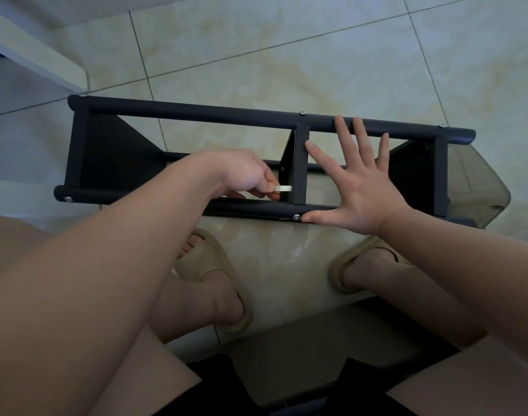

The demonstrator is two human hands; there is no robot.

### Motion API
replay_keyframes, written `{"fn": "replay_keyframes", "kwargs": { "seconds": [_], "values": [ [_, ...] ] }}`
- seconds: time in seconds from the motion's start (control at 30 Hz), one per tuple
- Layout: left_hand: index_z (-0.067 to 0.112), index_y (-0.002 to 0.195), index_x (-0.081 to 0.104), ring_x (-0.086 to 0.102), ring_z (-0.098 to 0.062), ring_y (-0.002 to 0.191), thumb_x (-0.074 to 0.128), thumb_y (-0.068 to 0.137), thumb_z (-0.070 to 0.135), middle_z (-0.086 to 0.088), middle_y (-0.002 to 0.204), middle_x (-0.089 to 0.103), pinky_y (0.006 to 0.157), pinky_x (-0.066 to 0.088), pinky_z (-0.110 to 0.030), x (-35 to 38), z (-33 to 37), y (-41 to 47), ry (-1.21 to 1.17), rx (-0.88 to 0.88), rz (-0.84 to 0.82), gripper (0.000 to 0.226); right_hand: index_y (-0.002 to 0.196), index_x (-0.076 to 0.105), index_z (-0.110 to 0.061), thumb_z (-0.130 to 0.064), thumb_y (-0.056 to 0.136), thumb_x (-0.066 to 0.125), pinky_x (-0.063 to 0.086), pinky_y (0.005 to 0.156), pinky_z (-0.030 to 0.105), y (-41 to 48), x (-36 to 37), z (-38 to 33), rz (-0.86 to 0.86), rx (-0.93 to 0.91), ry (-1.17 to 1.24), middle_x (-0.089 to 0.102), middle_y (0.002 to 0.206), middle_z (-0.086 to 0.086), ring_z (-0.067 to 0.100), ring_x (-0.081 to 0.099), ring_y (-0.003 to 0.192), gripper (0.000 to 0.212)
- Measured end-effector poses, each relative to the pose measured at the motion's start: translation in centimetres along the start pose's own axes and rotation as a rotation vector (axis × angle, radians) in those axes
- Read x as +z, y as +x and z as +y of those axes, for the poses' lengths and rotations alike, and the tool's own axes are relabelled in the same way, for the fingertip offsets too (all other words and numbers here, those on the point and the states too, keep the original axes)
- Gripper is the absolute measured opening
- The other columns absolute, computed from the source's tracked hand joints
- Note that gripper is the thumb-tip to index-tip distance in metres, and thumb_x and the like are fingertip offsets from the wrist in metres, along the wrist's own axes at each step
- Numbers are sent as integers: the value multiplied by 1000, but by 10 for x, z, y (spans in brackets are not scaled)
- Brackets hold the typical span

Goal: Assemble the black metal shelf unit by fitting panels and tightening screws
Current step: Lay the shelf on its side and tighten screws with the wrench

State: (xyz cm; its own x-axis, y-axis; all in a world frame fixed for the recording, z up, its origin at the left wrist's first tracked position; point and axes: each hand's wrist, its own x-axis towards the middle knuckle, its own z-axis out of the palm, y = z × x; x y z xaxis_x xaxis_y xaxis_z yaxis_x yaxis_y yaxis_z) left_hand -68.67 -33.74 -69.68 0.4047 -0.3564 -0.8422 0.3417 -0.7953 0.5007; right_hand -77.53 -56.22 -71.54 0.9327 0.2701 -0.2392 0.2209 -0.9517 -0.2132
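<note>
Thumb and forefinger of the left hand (247, 179) pinch a small flat silver tool (283, 188) against the middle panel (300, 166) of a black metal shelf unit (106, 157) lying on a pale tiled floor (286, 55). The right hand (362, 187) is spread wide and holds nothing, thumb beside a screw (296, 217) on the near tube (250, 209), fingertips reaching the far tube (196, 111). Both forearms stretch forward above beige slippers (214, 256)

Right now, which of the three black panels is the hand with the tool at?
The middle panel. The left hand holds the small tool at its edge; the left end panel and right end panel sit away from it.
</note>
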Motion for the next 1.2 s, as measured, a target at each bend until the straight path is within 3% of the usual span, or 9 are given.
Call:
{"fn": "replay_keyframes", "kwargs": {
  "seconds": [0.37,0.53,0.6,0.7,0.83,0.97,1.03,1.13,1.2],
  "values": [
    [22,80,71,57,-18,89,65,93,11,-1,89,68,71,41,-26,5,-1,1,83,24,22,18,161,6,-41,-99,68,34,-8,115,73,0,2,1,11,-7,0,-15,169,11,39,-18,154,113],
    [8,105,73,63,-32,109,58,94,20,-11,113,69,97,51,-42,2,10,-9,284,-33,116,21,160,5,-44,-102,65,31,-12,115,70,0,0,1,4,-7,24,-16,169,10,36,-20,154,115],
    [3,107,70,63,-31,94,51,96,15,-12,104,66,79,53,-38,-3,17,-18,384,-31,194,25,159,0,-48,-103,63,29,-13,116,68,-1,-4,0,-27,11,20,-21,168,7,32,-24,153,115],
    [3,85,61,50,-22,66,45,92,10,-11,85,60,52,33,-30,-16,31,-36,463,-9,329,19,156,-6,-54,-104,62,27,-13,119,65,0,-15,0,-93,42,22,-24,167,2,27,-27,152,111],
    [7,98,68,52,-23,71,49,91,16,-8,88,63,62,38,-31,-43,46,-51,375,53,449,22,157,-4,-50,-83,81,40,5,124,56,11,-43,7,-145,58,-13,-2,169,-3,22,-2,155,94],
    [8,96,64,48,-25,72,47,95,12,-9,84,56,61,40,-32,-56,61,-56,471,100,469,17,160,4,-41,-58,95,55,26,119,49,29,-78,20,-269,53,-67,14,168,-6,24,20,151,85],
    [5,105,67,52,-28,83,47,98,12,-11,94,60,73,45,-34,-63,67,-51,488,97,491,23,161,11,-37,-54,97,57,31,117,48,38,-91,24,-337,81,-41,19,166,-7,25,26,149,80],
    [-6,110,66,58,-35,86,45,99,7,-19,95,62,69,39,-32,-69,71,-36,473,81,517,28,158,28,-31,-48,99,57,36,113,42,53,-100,28,-387,82,-25,35,158,-3,25,39,141,68],
    [-8,111,64,63,-40,101,45,97,6,-25,109,67,70,40,-33,-72,71,-23,445,72,508,28,151,41,-27,-43,99,57,40,108,39,63,-102,34,-408,104,-9,49,146,1,26,48,132,56]
  ]
}}
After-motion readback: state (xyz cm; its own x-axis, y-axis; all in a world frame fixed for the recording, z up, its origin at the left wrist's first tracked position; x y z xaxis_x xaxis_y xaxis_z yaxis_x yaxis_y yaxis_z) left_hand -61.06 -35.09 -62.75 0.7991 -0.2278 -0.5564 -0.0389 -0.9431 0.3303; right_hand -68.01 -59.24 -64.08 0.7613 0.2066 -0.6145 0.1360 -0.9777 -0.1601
